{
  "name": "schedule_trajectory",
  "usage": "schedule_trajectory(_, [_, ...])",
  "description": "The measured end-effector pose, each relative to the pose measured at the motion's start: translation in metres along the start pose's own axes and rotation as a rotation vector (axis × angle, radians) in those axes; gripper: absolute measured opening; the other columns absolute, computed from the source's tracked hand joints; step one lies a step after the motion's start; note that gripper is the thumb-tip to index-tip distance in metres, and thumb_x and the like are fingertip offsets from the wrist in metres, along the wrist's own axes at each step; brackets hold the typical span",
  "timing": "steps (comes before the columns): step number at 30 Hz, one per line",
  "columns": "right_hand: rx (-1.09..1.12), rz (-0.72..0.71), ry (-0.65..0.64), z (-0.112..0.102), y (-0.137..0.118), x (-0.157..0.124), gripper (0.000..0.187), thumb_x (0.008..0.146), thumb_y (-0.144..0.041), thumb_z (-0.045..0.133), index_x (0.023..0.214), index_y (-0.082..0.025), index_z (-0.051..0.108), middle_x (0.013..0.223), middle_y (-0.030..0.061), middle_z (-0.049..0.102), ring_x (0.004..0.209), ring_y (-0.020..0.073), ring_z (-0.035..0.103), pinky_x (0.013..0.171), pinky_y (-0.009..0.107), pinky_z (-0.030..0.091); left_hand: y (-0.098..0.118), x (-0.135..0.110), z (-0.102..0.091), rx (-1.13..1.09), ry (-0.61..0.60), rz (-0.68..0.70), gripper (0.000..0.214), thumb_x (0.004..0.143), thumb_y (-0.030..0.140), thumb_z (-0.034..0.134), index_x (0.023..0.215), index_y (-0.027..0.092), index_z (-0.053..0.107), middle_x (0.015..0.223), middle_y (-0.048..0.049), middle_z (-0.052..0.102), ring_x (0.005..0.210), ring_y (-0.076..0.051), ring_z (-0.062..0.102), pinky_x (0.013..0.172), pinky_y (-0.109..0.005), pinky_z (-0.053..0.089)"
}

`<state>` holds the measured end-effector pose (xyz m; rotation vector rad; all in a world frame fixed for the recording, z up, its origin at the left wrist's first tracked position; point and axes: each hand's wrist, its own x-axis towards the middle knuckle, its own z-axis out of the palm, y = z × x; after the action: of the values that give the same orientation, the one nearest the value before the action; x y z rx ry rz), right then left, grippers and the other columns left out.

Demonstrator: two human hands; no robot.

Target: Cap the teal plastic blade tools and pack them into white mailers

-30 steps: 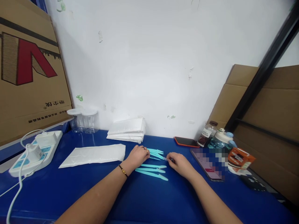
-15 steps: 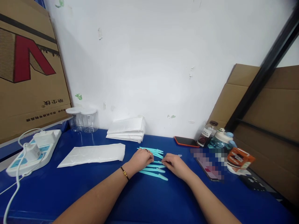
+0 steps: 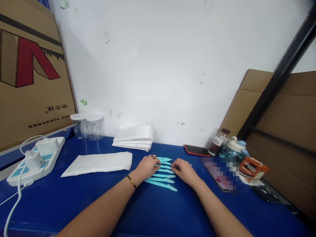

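Several slim teal plastic tools lie side by side in a row on the blue table. My left hand, with rings and a thin bracelet at the wrist, rests at the left ends of the upper ones, fingers curled down onto them. My right hand rests at their right ends, fingers bent and touching the tools. The two hands sit close together, with the upper tools between them. The lowest two tools lie free in front of the hands.
A flat white pouch lies left of my hands, a stack of them by the wall. Two clear jars, a power strip, phones, bottles, an orange box and cardboard ring the table.
My right hand has moved left toward the left hand and both now press on the upper tools, which sit more evenly lined up in the row.
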<state>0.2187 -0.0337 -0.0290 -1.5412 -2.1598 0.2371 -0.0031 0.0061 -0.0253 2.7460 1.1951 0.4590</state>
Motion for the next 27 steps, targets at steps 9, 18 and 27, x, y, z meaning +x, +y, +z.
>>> schedule_trajectory(9, [0.026,0.151,0.028,-0.045,0.047,-0.023,0.014,0.075,-0.028,0.056,0.081,-0.020,0.066,0.080,0.0032,0.063,0.069,0.0164,0.056,0.063,0.027,0.042,0.001,0.000,0.001,-0.161,-0.072,-0.109,0.010,0.078,0.025,0.056,0.074,0.021,0.064,0.086,-0.0010,0.062,0.083,-0.016,0.057,0.075,-0.026,0.040])
schedule_trajectory(18, [-0.192,0.030,-0.076,-0.033,0.030,-0.019,0.017,0.079,-0.024,0.051,0.079,-0.020,0.068,0.079,0.0044,0.063,0.069,0.0157,0.058,0.064,0.024,0.041,0.006,-0.005,-0.008,-0.196,-0.060,-0.067,0.011,0.078,0.023,0.053,0.071,0.020,0.061,0.074,0.0003,0.065,0.069,-0.014,0.057,0.062,-0.023,0.038])
schedule_trajectory(27, [0.000,-0.026,-0.008,-0.035,0.015,-0.025,0.022,0.081,-0.022,0.045,0.089,-0.020,0.066,0.081,0.0039,0.062,0.065,0.0142,0.055,0.060,0.024,0.042,0.006,-0.007,-0.008,-0.170,-0.055,-0.064,0.011,0.077,0.025,0.053,0.072,0.020,0.062,0.075,-0.0001,0.066,0.069,-0.014,0.058,0.063,-0.023,0.038])
